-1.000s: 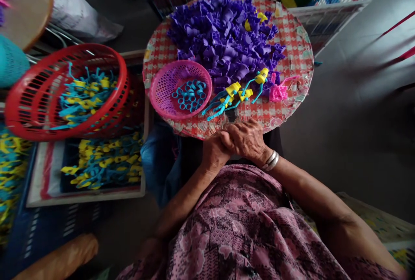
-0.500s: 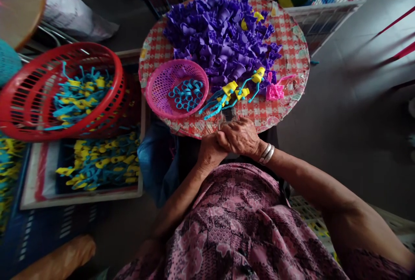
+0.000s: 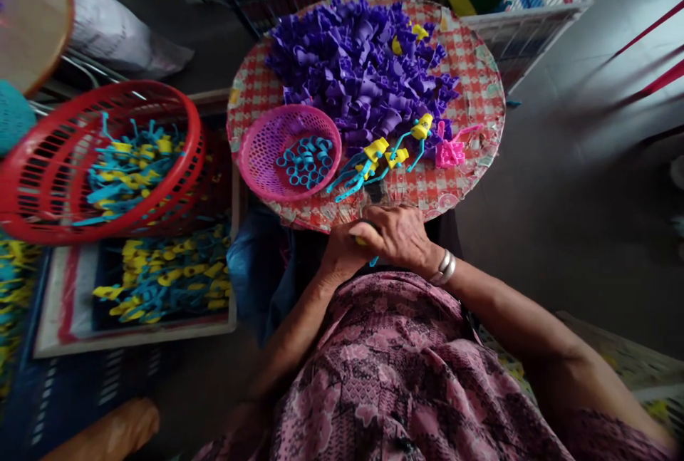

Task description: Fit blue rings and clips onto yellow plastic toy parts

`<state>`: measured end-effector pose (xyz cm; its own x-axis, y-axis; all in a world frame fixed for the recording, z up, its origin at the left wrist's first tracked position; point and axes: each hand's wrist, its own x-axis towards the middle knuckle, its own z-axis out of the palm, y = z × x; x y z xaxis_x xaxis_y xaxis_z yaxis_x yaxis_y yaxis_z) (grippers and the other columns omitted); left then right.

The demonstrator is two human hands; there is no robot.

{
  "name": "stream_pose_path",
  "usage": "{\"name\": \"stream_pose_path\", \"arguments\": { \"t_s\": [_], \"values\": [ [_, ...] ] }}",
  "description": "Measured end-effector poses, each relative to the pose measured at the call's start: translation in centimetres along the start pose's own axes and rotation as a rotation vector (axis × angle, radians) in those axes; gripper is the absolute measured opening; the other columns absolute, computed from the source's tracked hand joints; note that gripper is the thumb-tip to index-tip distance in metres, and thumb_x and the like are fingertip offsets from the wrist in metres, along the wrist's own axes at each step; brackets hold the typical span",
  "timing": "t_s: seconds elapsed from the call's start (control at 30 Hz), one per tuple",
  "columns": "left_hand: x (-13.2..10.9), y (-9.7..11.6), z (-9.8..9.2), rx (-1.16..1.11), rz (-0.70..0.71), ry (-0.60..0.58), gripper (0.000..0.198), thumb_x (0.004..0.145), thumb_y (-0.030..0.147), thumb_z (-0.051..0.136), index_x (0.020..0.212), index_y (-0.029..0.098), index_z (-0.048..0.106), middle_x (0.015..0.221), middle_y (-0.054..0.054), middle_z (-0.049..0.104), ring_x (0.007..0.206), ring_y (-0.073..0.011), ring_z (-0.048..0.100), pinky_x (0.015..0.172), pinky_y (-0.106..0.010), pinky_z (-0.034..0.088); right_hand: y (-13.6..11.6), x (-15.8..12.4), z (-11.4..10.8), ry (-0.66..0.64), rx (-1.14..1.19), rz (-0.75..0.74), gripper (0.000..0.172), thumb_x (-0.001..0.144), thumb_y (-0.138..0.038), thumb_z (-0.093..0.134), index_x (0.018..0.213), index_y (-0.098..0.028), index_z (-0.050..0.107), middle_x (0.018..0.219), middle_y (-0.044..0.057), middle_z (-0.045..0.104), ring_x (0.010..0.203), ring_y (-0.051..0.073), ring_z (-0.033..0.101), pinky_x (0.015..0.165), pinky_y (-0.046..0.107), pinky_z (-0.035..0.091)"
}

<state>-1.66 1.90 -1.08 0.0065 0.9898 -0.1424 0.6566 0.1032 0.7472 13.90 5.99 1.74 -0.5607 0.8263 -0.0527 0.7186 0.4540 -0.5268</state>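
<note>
At the near edge of the round table (image 3: 470, 55), my left hand (image 3: 342, 251) and my right hand (image 3: 400, 233) are pressed together, fingers closed. Between them sits a yellow-and-teal plastic toy piece (image 3: 360, 241), mostly hidden; a bit of yellow and a teal tip show. My right hand, with silver bangles at its wrist, lies partly over the left. Just beyond are several yellow-and-teal figure pieces (image 3: 374, 150) and a pink plastic part (image 3: 450, 152). A pink basket (image 3: 251, 154) with small teal rings (image 3: 307, 162) stands to their left.
Purple plastic parts (image 3: 358, 62) are heaped across the table's far side. On the left, a red basket (image 3: 195, 119) of yellow-and-teal pieces leans above a crate (image 3: 232, 304) holding more. A white crate (image 3: 534, 19) stands back right. Someone's bare limb (image 3: 117, 429) shows lower left.
My hands have turned and parted slightly, so yellow and teal bits of the piece now show between them. The view has shifted a little; the things on the table lie as before.
</note>
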Motion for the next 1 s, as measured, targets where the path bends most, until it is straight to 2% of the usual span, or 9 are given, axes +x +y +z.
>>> {"name": "stream_pose_path", "arguments": {
  "t_s": [0.13,0.23,0.33,0.43,0.63,0.83,1.0],
  "values": [
    [-1.1,1.2,-1.0,-0.278,-0.064,-0.112,0.021,0.081,0.039,0.073,0.073,0.02,0.068,0.067,-0.002,0.069,0.063,-0.0162,0.063,0.06,-0.027,0.055,1.4,-1.6,0.4,0.05,0.312,0.203,0.065,0.119,-0.05,0.02,0.083,-0.022,0.066,0.075,0.005,0.068,0.069,0.017,0.058,0.067,0.032,0.036],
    [-1.4,2.1,-1.3,-0.288,-0.07,-0.136,0.02,0.079,0.037,0.076,0.069,0.022,0.067,0.064,-0.002,0.066,0.06,-0.0163,0.063,0.06,-0.027,0.057,2.1,-2.4,1.1,0.049,0.542,0.308,0.068,0.117,-0.059,0.021,0.069,-0.023,0.055,0.064,0.002,0.058,0.063,0.016,0.053,0.065,0.03,0.037],
    [-1.5,2.6,-1.4,-0.245,-0.049,-0.142,0.022,0.08,0.038,0.076,0.069,0.023,0.065,0.062,-0.001,0.066,0.059,-0.0161,0.063,0.06,-0.027,0.057,2.1,-2.8,2.0,0.052,0.622,0.326,0.068,0.112,-0.07,0.03,0.065,-0.024,0.048,0.061,-0.001,0.05,0.062,0.015,0.048,0.062,0.03,0.032],
    [-1.7,2.8,-1.3,-0.282,-0.059,-0.122,0.023,0.077,0.04,0.077,0.069,0.023,0.064,0.064,0.0,0.068,0.059,-0.016,0.062,0.061,-0.027,0.057,1.9,-3.1,2.6,0.057,0.665,0.326,0.07,0.109,-0.074,0.031,0.064,-0.024,0.046,0.061,-0.001,0.049,0.062,0.014,0.047,0.062,0.03,0.03],
    [-1.9,3.3,-1.2,-0.282,-0.088,-0.142,0.023,0.077,0.042,0.076,0.069,0.024,0.063,0.063,0.0,0.067,0.062,-0.0172,0.064,0.061,-0.027,0.057,1.6,-3.4,2.9,0.032,0.766,0.341,0.068,0.107,-0.077,0.032,0.068,-0.024,0.048,0.067,0.0,0.054,0.066,0.015,0.048,0.065,0.03,0.032],
    [-1.9,3.0,-1.2,-0.325,-0.102,-0.163,0.025,0.077,0.045,0.075,0.069,0.024,0.063,0.061,0.001,0.064,0.058,-0.0161,0.059,0.056,-0.028,0.052,1.6,-3.5,3.5,0.032,0.827,0.347,0.07,0.103,-0.084,0.031,0.068,-0.025,0.046,0.067,0.0,0.052,0.065,0.016,0.048,0.063,0.031,0.033],
    [-2.3,2.3,0.2,-0.188,0.055,-0.133,0.021,0.082,0.038,0.074,0.071,0.023,0.064,0.063,0.001,0.065,0.058,-0.0146,0.058,0.061,-0.028,0.052,2.2,-2.1,2.7,0.067,1.115,0.459,0.068,0.101,-0.086,0.036,0.078,-0.025,0.054,0.072,0.001,0.058,0.066,0.016,0.053,0.062,0.03,0.042]
  ]
}}
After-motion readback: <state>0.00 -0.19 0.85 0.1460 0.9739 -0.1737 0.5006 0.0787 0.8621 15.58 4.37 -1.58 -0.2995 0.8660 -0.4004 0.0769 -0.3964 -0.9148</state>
